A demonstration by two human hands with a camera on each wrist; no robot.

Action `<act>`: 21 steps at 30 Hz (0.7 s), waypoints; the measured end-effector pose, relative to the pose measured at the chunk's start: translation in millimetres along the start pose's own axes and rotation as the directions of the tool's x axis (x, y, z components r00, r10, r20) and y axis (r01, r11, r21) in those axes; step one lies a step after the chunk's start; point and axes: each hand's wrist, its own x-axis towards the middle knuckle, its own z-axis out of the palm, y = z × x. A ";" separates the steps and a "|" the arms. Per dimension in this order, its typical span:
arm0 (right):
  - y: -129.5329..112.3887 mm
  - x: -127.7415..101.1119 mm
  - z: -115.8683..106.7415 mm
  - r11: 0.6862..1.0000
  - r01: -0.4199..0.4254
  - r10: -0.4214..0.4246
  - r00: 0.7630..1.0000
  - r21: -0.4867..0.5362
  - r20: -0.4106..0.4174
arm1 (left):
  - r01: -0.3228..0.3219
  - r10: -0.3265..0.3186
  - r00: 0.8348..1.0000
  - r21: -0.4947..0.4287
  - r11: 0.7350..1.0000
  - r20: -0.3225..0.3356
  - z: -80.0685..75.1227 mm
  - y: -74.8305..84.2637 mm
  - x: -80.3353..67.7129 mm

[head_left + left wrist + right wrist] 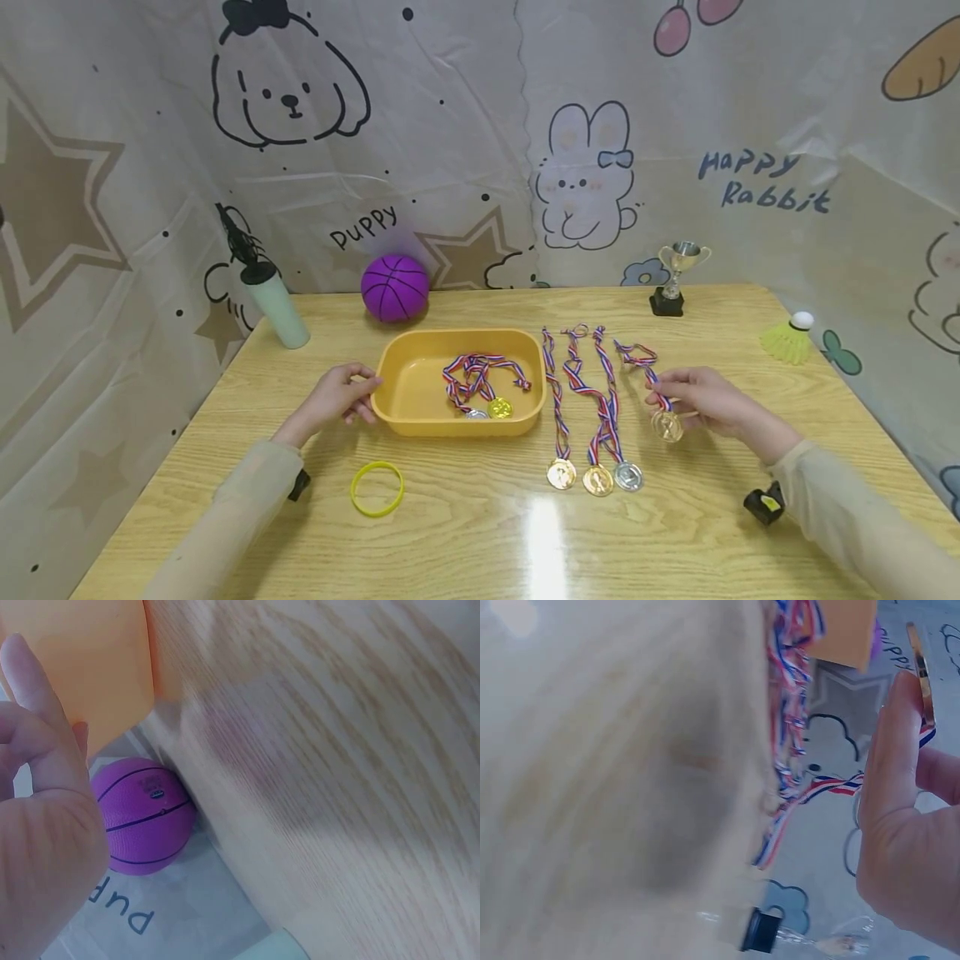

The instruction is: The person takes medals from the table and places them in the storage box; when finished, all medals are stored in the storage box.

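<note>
So far I see two medals in tray [390, 392]; right hand [705, 400] fingers pinch a fourth medal [666, 425] right of centre, left hand [337, 398] fingers relaxed on the rim, three medals [597, 478] left on table [480, 533].

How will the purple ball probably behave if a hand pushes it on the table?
The purple ball is round and rests free on the smooth table, so it would probably roll easily. It stands beside the backdrop, which may stop it. It looks small, so likely light.

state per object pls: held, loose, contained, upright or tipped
Left hand: rests on the tray's left rim.
Right hand: pinches a gold medal, ribbon trailing on the table.
Yellow tray: flat on table, holds two medals.
Three medals: loose, laid out in a row.
Trophy: upright.
Bottle: upright, capped.
Wristband: flat, loose.
Purple ball: free at the backdrop.
</note>
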 end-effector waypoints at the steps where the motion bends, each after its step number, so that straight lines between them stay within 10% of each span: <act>1: -3.2 -1.0 -1.2 1.000 0.003 -0.003 1.000 0.008 -0.004 | 0.000 0.000 1.000 -0.004 1.000 0.001 0.0 0.2 0.0; 21: -57.8 -10.7 -4.1 0.992 0.117 -0.115 0.993 0.040 -0.037 | 0.002 -0.002 1.000 -0.014 1.000 -0.006 0.7 -0.6 -0.1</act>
